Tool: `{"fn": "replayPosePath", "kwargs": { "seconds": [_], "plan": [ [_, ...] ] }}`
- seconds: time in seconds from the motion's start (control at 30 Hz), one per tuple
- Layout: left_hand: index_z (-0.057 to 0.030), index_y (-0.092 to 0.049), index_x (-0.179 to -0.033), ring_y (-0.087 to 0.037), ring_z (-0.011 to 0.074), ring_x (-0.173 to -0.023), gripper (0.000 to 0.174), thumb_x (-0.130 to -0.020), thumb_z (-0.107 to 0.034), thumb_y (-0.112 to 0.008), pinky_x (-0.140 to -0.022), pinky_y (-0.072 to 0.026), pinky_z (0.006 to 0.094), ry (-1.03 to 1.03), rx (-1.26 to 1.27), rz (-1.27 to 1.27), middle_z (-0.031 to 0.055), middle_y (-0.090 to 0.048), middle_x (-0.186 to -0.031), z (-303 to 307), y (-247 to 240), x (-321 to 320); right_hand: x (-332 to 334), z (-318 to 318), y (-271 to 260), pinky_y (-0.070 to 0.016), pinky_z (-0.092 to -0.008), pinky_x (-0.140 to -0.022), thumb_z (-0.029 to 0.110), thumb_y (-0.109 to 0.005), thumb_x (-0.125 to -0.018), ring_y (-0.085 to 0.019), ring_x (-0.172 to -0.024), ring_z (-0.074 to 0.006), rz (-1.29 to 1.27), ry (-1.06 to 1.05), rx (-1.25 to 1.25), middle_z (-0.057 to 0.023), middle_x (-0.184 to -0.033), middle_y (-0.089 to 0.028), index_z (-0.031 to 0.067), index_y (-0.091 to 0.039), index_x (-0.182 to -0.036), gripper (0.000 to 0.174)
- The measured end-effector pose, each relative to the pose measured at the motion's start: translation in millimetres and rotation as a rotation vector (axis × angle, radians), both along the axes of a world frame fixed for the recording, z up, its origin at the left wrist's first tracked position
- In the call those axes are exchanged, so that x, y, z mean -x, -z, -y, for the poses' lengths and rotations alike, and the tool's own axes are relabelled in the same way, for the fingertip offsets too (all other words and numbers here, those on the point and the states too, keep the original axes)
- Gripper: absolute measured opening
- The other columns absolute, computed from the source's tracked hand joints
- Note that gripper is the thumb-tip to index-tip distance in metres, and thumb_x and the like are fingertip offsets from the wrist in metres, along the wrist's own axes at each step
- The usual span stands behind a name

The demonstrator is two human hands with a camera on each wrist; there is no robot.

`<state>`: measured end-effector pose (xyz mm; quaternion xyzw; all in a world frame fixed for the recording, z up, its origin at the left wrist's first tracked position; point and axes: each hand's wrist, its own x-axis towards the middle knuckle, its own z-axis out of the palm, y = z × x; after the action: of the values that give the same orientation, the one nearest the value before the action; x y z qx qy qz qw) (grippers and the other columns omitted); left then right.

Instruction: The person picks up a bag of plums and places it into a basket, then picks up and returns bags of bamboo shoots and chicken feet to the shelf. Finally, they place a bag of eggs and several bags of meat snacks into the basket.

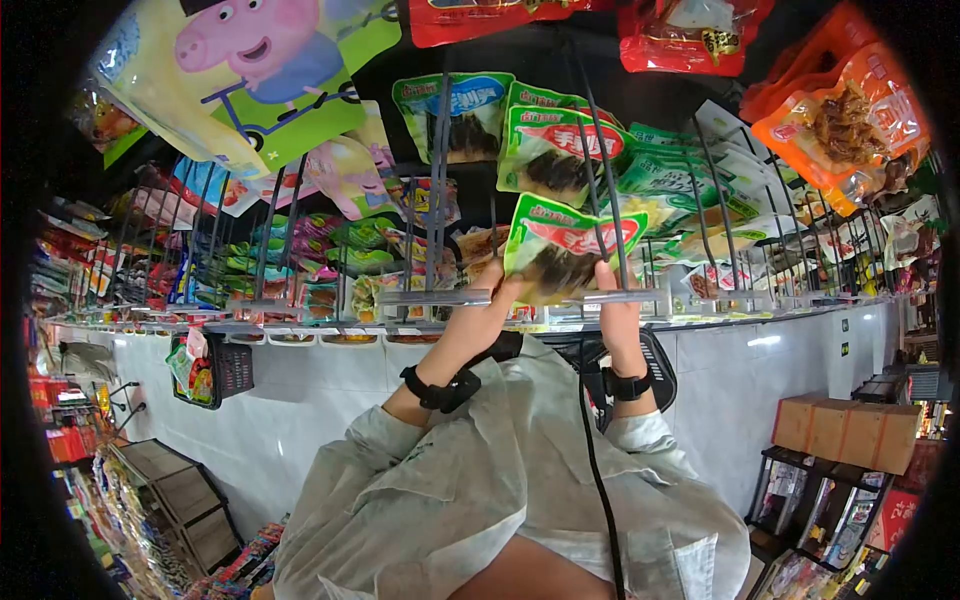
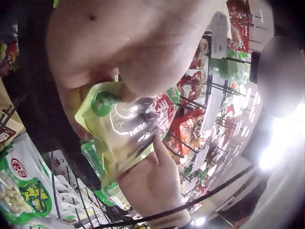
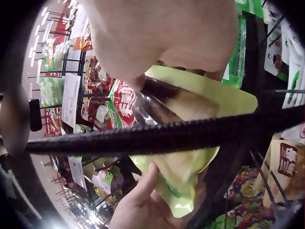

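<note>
Green-edged packet (image 1: 565,250): held between both hands at the front ends of the hooks (image 1: 440,180), its red banner and dark contents facing the person; whether it is free of every hook, I cannot tell.
Left hand (image 1: 503,292): pinches the packet's lower left side, thumb over the front.
Right hand (image 1: 610,282): grips the opposite side, thumb on the printed face.
Like packets (image 1: 545,160): hang just behind and above the held one, with a blue-bannered packet (image 1: 455,118) to their left.
Clear tag holders (image 1: 435,298): one beside each hand, at the hook ends.
Black cord (image 1: 590,440): runs down the front of the pale jacket (image 1: 470,480); the right wrist view shows it crossing before the packet.
Snag risk: a bar overlaps the packet in the head view, so its top edge could catch and tear if pulled sharply while hooked.
Slip risk: the film looks glossy and is held only near its sides; if one hand eased off early, the packet could swing or drop.
Knock risk: with the holders so near, a sideways move might bump one and set neighbouring packets swinging.
Tangle risk: the cord could loop round the packet or a wrist if the arms drew back carelessly.
</note>
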<state>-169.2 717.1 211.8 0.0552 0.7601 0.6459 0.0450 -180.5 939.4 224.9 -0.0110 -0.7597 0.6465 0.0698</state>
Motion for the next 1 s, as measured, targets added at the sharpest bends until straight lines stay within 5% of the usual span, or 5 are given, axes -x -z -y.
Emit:
{"fn": "replayPosePath", "kwargs": {
  "seconds": [0.13, 0.43, 0.67, 0.9, 1.0],
  "plan": [
    [-0.0012, -0.057, -0.115, -0.057, 0.0196, -0.079, 0.027, -0.103, -0.025, -0.052, -0.075, -0.047, 0.0346, -0.056, -0.023, -0.134, 0.0127, -0.063, -0.091, -3.2, 14.4, 46.6, 41.1, 10.5, -14.4, -0.0359, -0.0258, -0.061, 0.028, -0.055, -0.103, -0.041, -0.069, -0.0068, -0.153, -0.011, -0.098, 0.0033, -0.074, -0.048, 0.0018, -0.058, -0.096, 0.027],
    [-0.0004, -0.058, -0.11, -0.063, 0.0437, -0.084, 0.032, -0.101, -0.031, -0.053, -0.072, -0.0486, 0.0432, -0.229, 0.007, -0.239, 0.0232, -0.066, -0.088, -11.1, 17.8, 125.5, 102.1, 27.7, -21.5, -0.0315, -0.0201, -0.055, 0.029, -0.058, -0.103, -0.04, -0.065, -0.0008, -0.039, 0.047, 0.181, 0.0061, -0.073, -0.051, 0.0034, -0.058, -0.091, 0.028],
    [0.0025, -0.059, -0.102, -0.062, 0.0479, -0.087, 0.034, -0.1, -0.031, -0.054, -0.072, -0.0484, 0.0479, -0.252, 0.184, -0.149, 0.0256, -0.065, -0.085, -16.6, -0.2, 140.3, 117.3, 35.9, -19.0, -0.0298, -0.0212, -0.053, 0.032, -0.062, -0.1, -0.04, -0.062, -0.0013, -0.095, 0.161, 0.186, 0.0065, -0.069, -0.051, 0.0043, -0.06, -0.087, 0.031],
    [0.0055, -0.055, -0.118, -0.065, 0.025, -0.1, 0.036, -0.1, -0.025, -0.058, -0.086, -0.0483, 0.0361, -0.112, -0.008, -0.068, 0.0169, -0.067, -0.107, -1.3, 29.1, 127.2, 96.5, 35.7, -4.7, -0.0365, -0.0274, -0.071, 0.037, -0.068, -0.095, -0.042, -0.078, -0.0108, -0.057, 0.195, -0.031, 0.0019, -0.085, -0.047, 0.0035, -0.058, -0.095, 0.035],
    [0.0031, -0.046, -0.134, -0.059, 0.0229, -0.118, 0.043, -0.1, -0.021, -0.058, -0.1, -0.0463, 0.0347, -0.094, -0.082, -0.129, 0.0152, -0.062, -0.125, 19.9, 38.9, 89.2, 63.3, 22.8, 24.6, -0.0482, -0.029, -0.084, 0.035, -0.07, -0.093, -0.062, -0.096, -0.0154, -0.08, 0.198, 0.024, -0.0085, -0.105, -0.067, -0.0028, -0.059, -0.124, 0.05]
  ]
}}
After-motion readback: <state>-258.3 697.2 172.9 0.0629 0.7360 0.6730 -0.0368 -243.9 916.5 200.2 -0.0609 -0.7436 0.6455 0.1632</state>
